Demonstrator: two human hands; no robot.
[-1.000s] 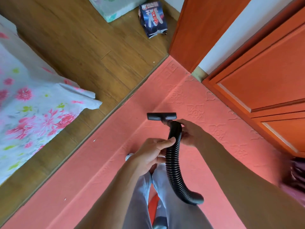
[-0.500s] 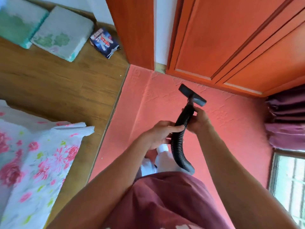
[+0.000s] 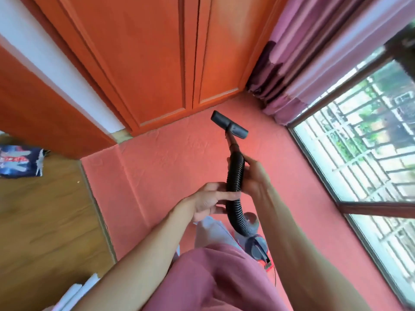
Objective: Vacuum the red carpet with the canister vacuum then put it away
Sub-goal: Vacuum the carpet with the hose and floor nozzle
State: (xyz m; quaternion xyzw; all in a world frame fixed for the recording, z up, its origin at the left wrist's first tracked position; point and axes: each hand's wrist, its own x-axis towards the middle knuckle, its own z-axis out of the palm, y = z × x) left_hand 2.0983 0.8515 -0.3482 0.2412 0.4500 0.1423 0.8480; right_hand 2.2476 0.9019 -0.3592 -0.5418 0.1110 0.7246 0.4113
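Canister vacuum body (image 3: 256, 244), grey with red trim, sits on the red textured carpet (image 3: 170, 167) at the person's feet, partly hidden behind the pink garment (image 3: 215, 279) at bottom centre. A thin dark cord runs off the red end, just right of the garment.

Black ribbed flexible hose (image 3: 234, 176) curves up out of the body, then runs forward. 2 hands on it:
- left hand (image 3: 208, 199): fingers wrapped around the lower stretch of hose, thumb lying across the ribs.
- right hand (image 3: 254, 176): closed on the hose from the right side, higher up, fingertips curled behind it.

Hose ends in a reddish-brown cuff, then the black T-shaped brush nozzle (image 3: 229, 124), held above the carpet, tilted, near the orange wooden wardrobe doors (image 3: 157, 63). Cannot tell if it touches the carpet.

Left of the carpet: brown wood-plank floor (image 3: 45, 221), with a torn dark-blue printed bag (image 3: 21, 161) lying on it at the far-left edge; print is red and white, blurred, no writing readable.

Far right: window with metal grille (image 3: 363, 153), purple and pink curtain (image 3: 303, 63) bunched in the corner beside the wardrobe. No brand or label legible on the vacuum.
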